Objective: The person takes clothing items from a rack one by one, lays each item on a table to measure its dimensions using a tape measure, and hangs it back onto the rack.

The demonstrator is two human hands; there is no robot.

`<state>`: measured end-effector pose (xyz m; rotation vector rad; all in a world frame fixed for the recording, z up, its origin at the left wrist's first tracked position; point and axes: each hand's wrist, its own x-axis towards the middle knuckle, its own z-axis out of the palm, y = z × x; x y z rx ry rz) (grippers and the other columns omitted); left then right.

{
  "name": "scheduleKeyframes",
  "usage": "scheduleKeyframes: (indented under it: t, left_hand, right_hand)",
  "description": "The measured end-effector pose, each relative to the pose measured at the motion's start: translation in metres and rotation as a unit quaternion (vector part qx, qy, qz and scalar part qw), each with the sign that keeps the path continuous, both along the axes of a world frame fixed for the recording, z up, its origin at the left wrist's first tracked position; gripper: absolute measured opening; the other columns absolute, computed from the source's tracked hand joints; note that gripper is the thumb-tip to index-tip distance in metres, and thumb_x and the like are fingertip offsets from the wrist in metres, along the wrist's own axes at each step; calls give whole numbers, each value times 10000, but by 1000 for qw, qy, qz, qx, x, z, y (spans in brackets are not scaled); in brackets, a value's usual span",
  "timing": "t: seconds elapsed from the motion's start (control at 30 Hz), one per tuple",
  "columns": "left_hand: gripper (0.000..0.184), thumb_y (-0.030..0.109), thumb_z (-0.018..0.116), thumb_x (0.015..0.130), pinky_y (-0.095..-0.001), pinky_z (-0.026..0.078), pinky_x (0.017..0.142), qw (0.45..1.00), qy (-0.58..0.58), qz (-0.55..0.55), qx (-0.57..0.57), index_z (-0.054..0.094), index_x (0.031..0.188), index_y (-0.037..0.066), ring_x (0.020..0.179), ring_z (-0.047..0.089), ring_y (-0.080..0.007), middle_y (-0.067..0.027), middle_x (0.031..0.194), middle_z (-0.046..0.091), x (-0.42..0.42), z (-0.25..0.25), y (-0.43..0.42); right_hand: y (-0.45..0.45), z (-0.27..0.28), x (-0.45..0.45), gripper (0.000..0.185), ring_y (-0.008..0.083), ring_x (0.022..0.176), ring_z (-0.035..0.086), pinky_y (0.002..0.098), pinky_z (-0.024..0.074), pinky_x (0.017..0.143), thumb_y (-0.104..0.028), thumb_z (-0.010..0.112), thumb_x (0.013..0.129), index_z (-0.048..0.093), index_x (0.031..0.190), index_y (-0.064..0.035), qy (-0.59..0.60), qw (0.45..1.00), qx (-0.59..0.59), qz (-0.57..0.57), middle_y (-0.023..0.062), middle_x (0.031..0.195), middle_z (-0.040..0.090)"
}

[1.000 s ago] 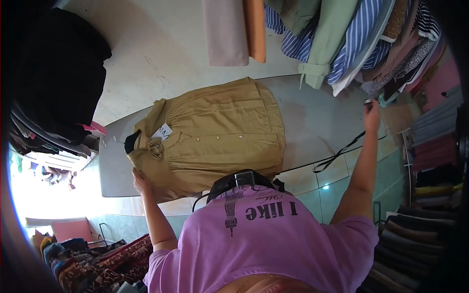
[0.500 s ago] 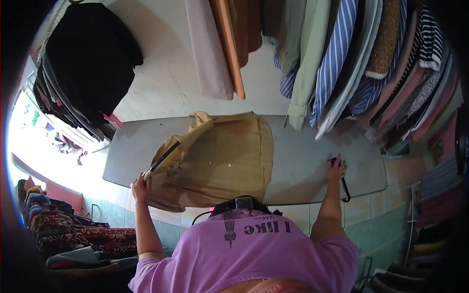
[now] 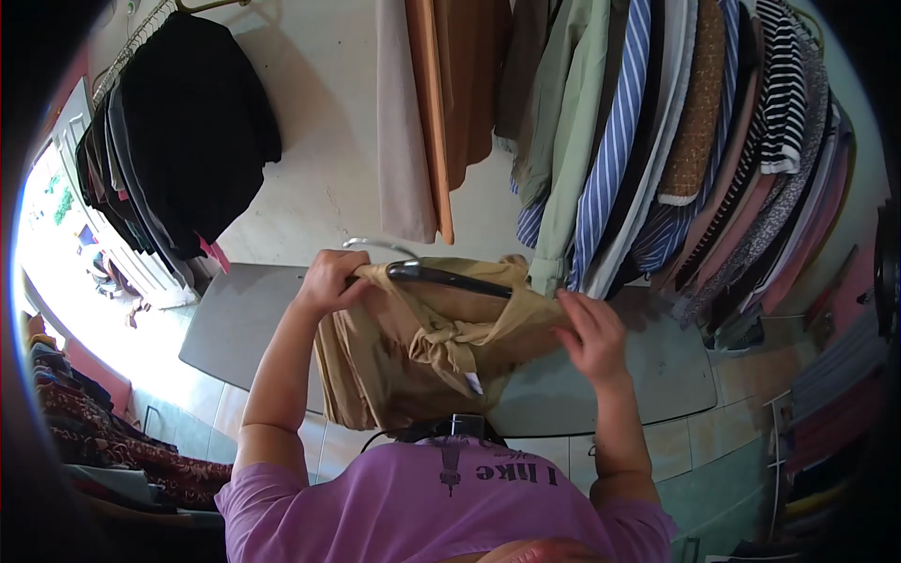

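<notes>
Blouse [image 3: 404, 357], mustard-coloured: located at the centre of the work area, raised over the tabletop [image 3: 610, 380], between the person's two hands. Clock positions below are read from the blouse, with twelve o'clock straight ahead of the wearer.

Change in the last second: the blouse is lifted from lying flat to hanging in folds. The right hand [image 3: 596, 340] moves from the far three o'clock part of the tabletop to the garment and no longer carries the black strapped item. Consequence: both hands are at the shoulders, and the cloth is supported from the neckline end.

Hand status:
- Left hand [image 3: 330, 281], ten o'clock: closed firmly on the shoulder cloth. Whether the hanger's end lies inside this grip cannot be told.
- Right hand, three o'clock: fingertips against the opposite shoulder. From where I stand, I cannot tell a pinch from a touch.

Hanger [image 3: 450, 281]: black bar, exposed in the neck opening at twelve o'clock; its silver hook [image 3: 385, 247] points to eleven o'clock.

Markings: the white tag [image 3: 474, 384], five o'clock, shows no readable characters. The purple T-shirt [image 3: 375, 493], six o'clock, reads "I like" beside a tower print [image 3: 450, 469]; its smaller script is illegible. No brand name can be read.
</notes>
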<state>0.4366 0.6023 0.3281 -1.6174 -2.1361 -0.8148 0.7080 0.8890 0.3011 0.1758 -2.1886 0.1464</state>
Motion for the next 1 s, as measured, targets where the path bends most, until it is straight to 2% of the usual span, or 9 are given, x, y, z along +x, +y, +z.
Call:
scheduleKeyframes:
  t: [0.03,0.2,0.37,0.47,0.53,0.63,0.77,0.9,1.0]
  left_hand:
    - [205,221,625,689,-408,402,537,999,-15,-32,11,521,719,47,596,520,-366,-151,606,514,-2,7,9]
    - [209,211,646,707,-385,403,539,990,-15,-97,104,542,752,35,590,510,-356,-147,627,526,-9,34,49]
    - [292,243,705,754,-310,460,610,946,-219,-75,227,598,914,22,660,590,-201,-122,754,623,-9,37,81]
    - [311,216,679,775,-304,479,650,926,-309,-95,196,588,1013,39,705,607,-171,-112,820,646,-34,-23,82]
    - [296,192,665,777,-310,482,653,959,-281,-35,0,590,1027,52,714,610,-175,-88,832,645,-45,-77,68]
    - [388,291,652,776,-338,484,721,930,-335,-111,-101,567,1100,95,815,612,-181,-64,917,643,-52,-173,38]
    - [766,483,665,715,-606,234,972,903,-294,148,-276,327,1347,212,1312,228,-327,-142,1388,310,-43,-261,-33]
    - [1042,606,644,665,-686,38,973,740,-434,374,-353,54,1437,226,1338,-120,-412,-210,1467,-79,-27,-279,-102]
    - [1075,641,615,668,-677,-21,975,778,-381,374,-330,16,1439,190,1331,-184,-391,-196,1465,-133,-16,-285,-137]
  right_hand:
    - [-1,10,4,413,232,710,584,317,469,614,-75,700,650,635,1057,-71,70,997,0,-44,78,894,614]
    - [-15,88,40,375,198,628,564,318,455,539,-26,664,687,660,1051,-116,126,968,156,-151,41,780,599]
    - [-24,176,62,380,194,635,579,313,469,562,-13,619,746,631,1111,-118,111,943,200,-241,73,801,616]
    - [-28,225,86,357,204,707,605,309,479,626,-29,565,810,592,1161,-90,93,932,195,-292,107,889,645]
    - [-33,255,95,328,224,808,625,318,476,700,-47,542,841,578,1167,-67,84,921,199,-325,131,971,645]
    - [-28,311,86,311,279,941,608,330,453,784,-107,526,863,558,1164,-35,104,901,215,-363,163,1062,611]
    - [-27,397,31,303,298,1030,566,328,434,831,-158,499,885,549,1160,-41,58,853,275,-439,171,1093,592]
    - [-69,452,-67,281,334,994,576,389,462,813,-190,486,840,611,1013,-7,7,817,236,-526,212,1039,596]
    - [-45,489,-133,320,349,948,596,403,485,802,-150,429,814,630,955,55,110,803,161,-564,250,1010,600]
